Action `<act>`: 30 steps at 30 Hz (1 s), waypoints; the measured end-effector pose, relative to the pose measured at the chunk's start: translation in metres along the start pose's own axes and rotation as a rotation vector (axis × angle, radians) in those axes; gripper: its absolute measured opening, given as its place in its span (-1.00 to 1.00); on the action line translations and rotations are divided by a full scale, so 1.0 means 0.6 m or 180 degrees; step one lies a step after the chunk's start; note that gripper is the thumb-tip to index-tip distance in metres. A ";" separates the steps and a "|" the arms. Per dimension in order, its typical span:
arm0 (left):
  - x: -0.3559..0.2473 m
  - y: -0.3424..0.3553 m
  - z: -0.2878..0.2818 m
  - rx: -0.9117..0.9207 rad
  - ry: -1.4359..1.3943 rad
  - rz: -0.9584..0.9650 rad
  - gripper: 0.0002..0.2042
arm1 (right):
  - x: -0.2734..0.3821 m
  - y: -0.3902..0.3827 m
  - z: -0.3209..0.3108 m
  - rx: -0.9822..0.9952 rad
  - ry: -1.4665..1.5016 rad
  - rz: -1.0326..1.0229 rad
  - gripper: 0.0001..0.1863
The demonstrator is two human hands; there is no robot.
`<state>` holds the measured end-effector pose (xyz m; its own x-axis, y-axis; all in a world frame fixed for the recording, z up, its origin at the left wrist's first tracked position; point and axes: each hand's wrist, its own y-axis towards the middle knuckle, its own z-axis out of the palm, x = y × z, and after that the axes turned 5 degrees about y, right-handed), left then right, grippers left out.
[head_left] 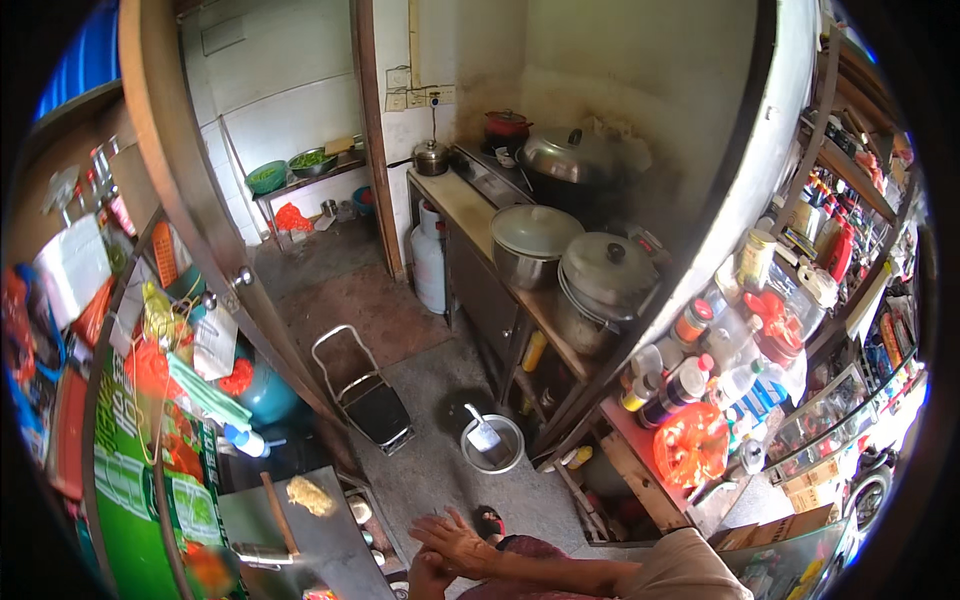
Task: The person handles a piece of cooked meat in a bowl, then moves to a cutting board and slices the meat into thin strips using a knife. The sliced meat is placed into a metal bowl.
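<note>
right hand point(460, 542) was seen spread against left hand point(429, 577), whose grip could not be told; one pale lump point(312, 495) and one wooden rod point(280, 514) were counted nearby.

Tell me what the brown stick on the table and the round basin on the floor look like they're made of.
The brown stick looks like wood, with an even brown colour. The basin seems bare metal, perhaps aluminium or steel, given its silvery grey rim.
</note>
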<state>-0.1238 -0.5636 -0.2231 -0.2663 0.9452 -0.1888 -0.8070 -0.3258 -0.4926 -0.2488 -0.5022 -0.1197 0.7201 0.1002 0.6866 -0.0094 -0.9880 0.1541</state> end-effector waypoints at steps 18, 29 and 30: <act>-0.604 0.322 0.312 -0.0333 0.1042 0.0715 -0.79 | -0.223 0.463 -0.161 -0.0978 0.0046 0.1168 -0.30; -0.793 0.608 0.353 -0.0723 0.1091 0.0387 -0.78 | -0.483 0.728 -0.239 -0.0289 0.0219 0.2759 -0.53; -0.803 0.645 0.356 -0.0928 0.1075 0.0350 -0.78 | -0.530 0.743 -0.231 -0.0207 -0.0077 0.2777 -0.56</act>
<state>-0.4202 -1.1404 -0.1415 -0.1162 0.8606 -0.4958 -0.5886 -0.4618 -0.6635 -0.5782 -0.9581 -0.1707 0.4520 -0.6917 0.5632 -0.6030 -0.7023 -0.3785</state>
